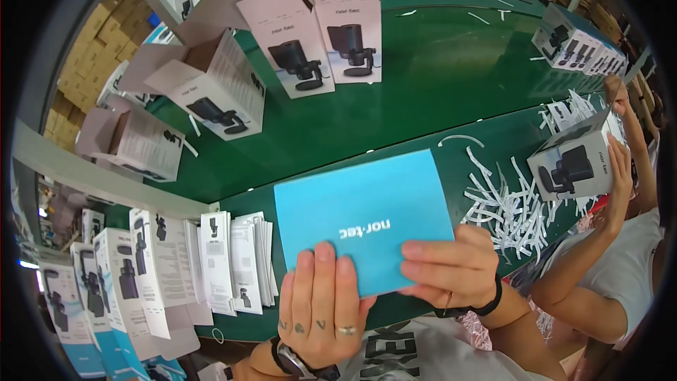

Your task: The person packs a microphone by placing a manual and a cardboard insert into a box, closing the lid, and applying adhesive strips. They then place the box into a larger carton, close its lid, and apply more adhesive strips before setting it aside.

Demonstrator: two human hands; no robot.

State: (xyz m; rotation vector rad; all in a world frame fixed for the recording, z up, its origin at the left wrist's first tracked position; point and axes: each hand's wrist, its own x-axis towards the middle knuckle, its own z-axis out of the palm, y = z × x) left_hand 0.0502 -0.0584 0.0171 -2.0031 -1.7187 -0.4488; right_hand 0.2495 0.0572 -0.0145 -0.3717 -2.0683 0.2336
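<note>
Both hands hold a light blue rectangular box (352, 197) in front of me, its flat face up and its short printed word upside down to me. How thick it is cannot be made out. The fingers of my left hand (321, 310) lie across its near left part, with the thumb mostly behind the near edge. My right hand (455, 264) is closed round the near right corner, fingers on the face. Just left of the box stand white printed booklets (243, 261) in a bunch on the green bench.
Open printed cartons (218, 92) stand on the far green surface (451, 49). White and blue cartons (116, 289) crowd the left. Paper strips (508, 204) lie to the right, where a co-worker's hands (620, 162) hold a microphone carton (575, 162). Packed cartons (578, 42) sit at the far right.
</note>
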